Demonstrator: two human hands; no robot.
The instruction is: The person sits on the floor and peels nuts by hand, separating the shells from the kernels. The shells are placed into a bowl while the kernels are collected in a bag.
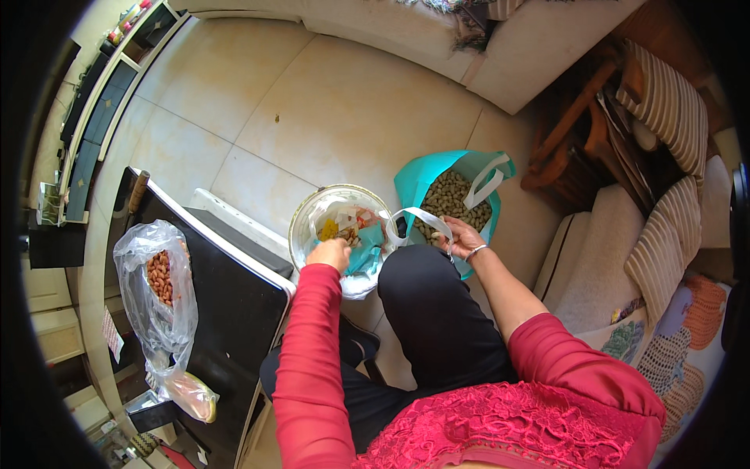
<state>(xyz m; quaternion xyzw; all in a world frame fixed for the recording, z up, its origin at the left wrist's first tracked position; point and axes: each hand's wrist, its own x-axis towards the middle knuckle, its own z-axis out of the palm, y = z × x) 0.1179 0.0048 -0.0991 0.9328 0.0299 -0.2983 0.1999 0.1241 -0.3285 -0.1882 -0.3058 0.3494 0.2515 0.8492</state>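
My left hand (329,255) is over the near left rim of a round waste bin (299,205) with a plastic liner; its fingers point down and are partly hidden, so what they hold cannot be told. Inside the bin lie scraps, a yellow piece and a teal bag (367,249). My right hand (462,235) is at the near side of a turquoise bag (419,170) of unshelled peanuts (450,202), beside its white handle (430,218). Its fingers are curled, and whether a peanut is between them is unclear.
A black-topped table (234,328) with a white edge stands at the left. On it are a clear plastic bag (132,252) of shelled reddish peanuts (159,275) and a wrapped item (190,396). A wooden chair (577,117) and cushions (603,252) are at the right, a pale sofa (515,58) beyond.
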